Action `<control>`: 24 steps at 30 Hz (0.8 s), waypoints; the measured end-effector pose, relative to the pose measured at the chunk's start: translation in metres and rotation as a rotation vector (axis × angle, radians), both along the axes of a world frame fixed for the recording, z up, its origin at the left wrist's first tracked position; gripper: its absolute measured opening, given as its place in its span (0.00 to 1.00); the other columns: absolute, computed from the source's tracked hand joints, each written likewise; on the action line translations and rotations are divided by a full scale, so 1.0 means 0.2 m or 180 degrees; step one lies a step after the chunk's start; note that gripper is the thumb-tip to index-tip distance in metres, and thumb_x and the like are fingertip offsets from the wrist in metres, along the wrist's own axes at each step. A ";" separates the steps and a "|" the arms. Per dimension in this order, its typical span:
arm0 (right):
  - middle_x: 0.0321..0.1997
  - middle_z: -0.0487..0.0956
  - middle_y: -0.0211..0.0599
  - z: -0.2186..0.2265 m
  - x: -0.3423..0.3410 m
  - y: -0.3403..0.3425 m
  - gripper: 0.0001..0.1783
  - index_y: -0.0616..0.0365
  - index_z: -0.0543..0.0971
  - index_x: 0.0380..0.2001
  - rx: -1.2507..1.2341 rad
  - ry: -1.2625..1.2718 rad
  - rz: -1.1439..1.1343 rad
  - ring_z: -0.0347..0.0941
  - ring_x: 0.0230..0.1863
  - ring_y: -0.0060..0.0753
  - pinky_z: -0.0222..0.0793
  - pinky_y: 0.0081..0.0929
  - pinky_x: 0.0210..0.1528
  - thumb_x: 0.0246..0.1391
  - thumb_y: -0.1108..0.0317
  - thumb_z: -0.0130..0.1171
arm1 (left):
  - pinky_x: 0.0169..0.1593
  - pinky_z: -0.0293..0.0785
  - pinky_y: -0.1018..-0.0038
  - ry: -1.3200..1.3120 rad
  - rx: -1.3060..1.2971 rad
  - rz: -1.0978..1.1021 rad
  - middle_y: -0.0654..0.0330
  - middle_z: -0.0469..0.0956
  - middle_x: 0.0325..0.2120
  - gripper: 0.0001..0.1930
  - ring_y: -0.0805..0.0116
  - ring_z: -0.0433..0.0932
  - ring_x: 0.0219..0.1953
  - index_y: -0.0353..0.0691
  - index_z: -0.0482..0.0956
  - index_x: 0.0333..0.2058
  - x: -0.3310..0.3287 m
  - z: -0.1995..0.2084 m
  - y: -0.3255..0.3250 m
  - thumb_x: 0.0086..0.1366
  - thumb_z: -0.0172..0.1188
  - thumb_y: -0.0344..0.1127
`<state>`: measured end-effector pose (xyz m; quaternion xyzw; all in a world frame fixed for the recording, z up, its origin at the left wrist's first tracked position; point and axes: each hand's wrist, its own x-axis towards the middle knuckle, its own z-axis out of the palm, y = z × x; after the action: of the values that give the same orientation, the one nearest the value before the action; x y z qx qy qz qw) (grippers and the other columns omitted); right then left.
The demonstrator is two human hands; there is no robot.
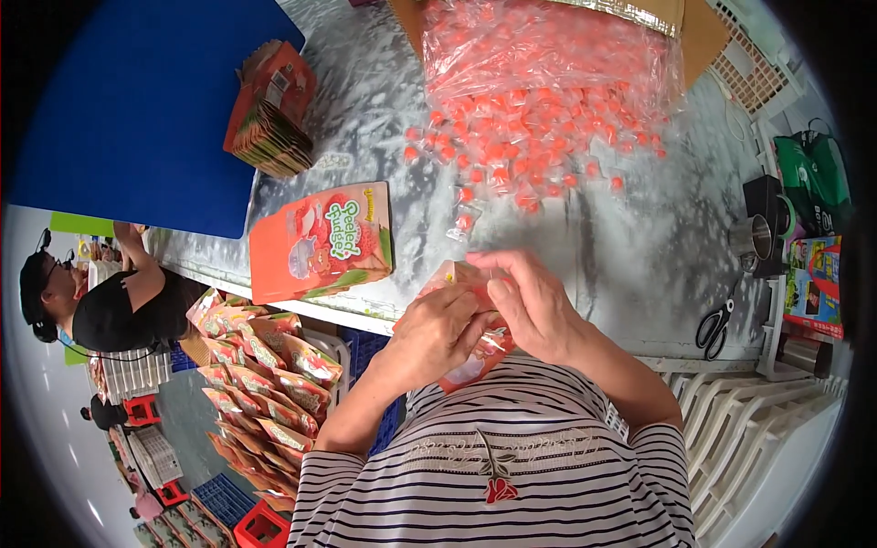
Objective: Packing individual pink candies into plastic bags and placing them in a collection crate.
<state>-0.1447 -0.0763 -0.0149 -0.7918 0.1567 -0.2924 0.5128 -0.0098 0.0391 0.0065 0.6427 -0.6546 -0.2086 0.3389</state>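
Close to my body, at the table's front edge, I hold a red and orange candy pouch (477,363). My left hand (437,331) is closed on its side, the fingers curled over the front. My right hand (534,306) bends over the opposite top edge, thumb and forefinger on the pouch; part of that grip is hidden. On the table to the left lies a flat pouch (320,239) of the same kind. Beyond my hands, individually wrapped red candies (525,151) spill from a clear plastic liner (548,55) in a cardboard box (703,36).
A stack of pouches (269,119) stands by a blue board (137,110) at back left. Below the table's left end, many filled pouches (274,393) stand in rows. Black scissors (715,329) and a metal cup (751,237) hang at right. Another person (110,292) works at far left.
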 end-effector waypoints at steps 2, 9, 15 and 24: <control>0.49 0.76 0.49 -0.02 -0.02 0.00 0.12 0.65 0.72 0.44 -0.0724 0.0105 -0.0068 0.72 0.49 0.48 0.70 0.35 0.49 0.58 0.72 0.52 | 0.32 0.74 0.60 0.0116 0.0036 0.0135 0.51 0.75 0.27 0.06 0.51 0.76 0.30 0.33 0.77 0.32 0.00 0.00 0.01 0.56 0.63 0.26; 0.52 0.73 0.51 0.06 -0.14 0.00 0.18 0.66 0.70 0.50 0.0277 0.0235 0.0102 0.71 0.54 0.49 0.68 0.32 0.54 0.56 0.75 0.54 | 0.33 0.74 0.64 0.0096 -0.0182 0.0144 0.52 0.76 0.30 0.07 0.54 0.77 0.30 0.34 0.78 0.34 -0.02 0.00 0.01 0.55 0.62 0.22; 0.59 0.67 0.52 0.09 -0.15 0.00 0.29 0.66 0.66 0.57 -0.0730 0.0421 0.0023 0.63 0.62 0.47 0.58 0.37 0.63 0.49 0.76 0.57 | 0.30 0.74 0.64 -0.0270 -0.0597 -0.0023 0.50 0.75 0.29 0.09 0.52 0.76 0.28 0.33 0.77 0.33 -0.07 -0.02 -0.01 0.52 0.64 0.22; 0.48 0.75 0.49 0.23 -0.24 -0.01 0.23 0.65 0.75 0.45 -0.1227 0.1120 0.0441 0.72 0.53 0.47 0.55 0.47 0.65 0.48 0.63 0.65 | 0.29 0.73 0.64 -0.0450 -0.0844 -0.0180 0.52 0.75 0.28 0.13 0.53 0.75 0.26 0.34 0.77 0.35 -0.09 0.03 -0.01 0.49 0.66 0.21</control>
<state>-0.1918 -0.0775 0.0313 -0.9224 0.1303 -0.1389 0.3361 -0.0285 0.0362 0.0117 0.5868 -0.7165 -0.0840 0.3678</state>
